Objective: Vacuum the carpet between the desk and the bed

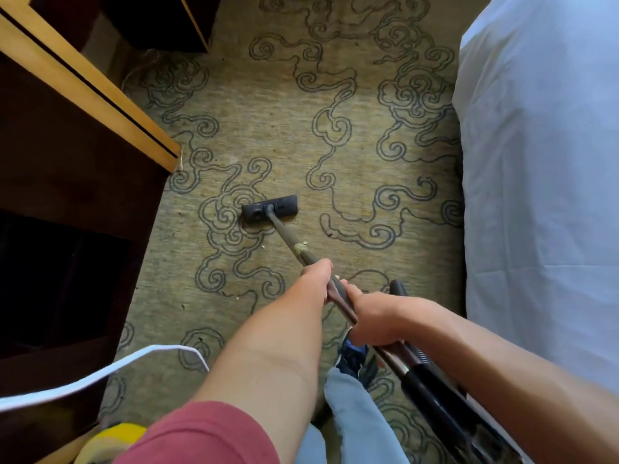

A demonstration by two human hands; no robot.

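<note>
A black vacuum head lies flat on the olive carpet, which has dark swirl patterns. A long dark wand runs from the head back toward me. My left hand grips the wand farther forward. My right hand grips it just behind, near where the black hose begins. The head sits in the strip between the wooden desk on the left and the white bed on the right. Small pale crumbs lie on the carpet near the wand.
A white cord loops across the lower left, near a yellow object. My grey-trousered leg and blue shoe stand under the wand. Dark furniture closes the far left end of the carpet strip.
</note>
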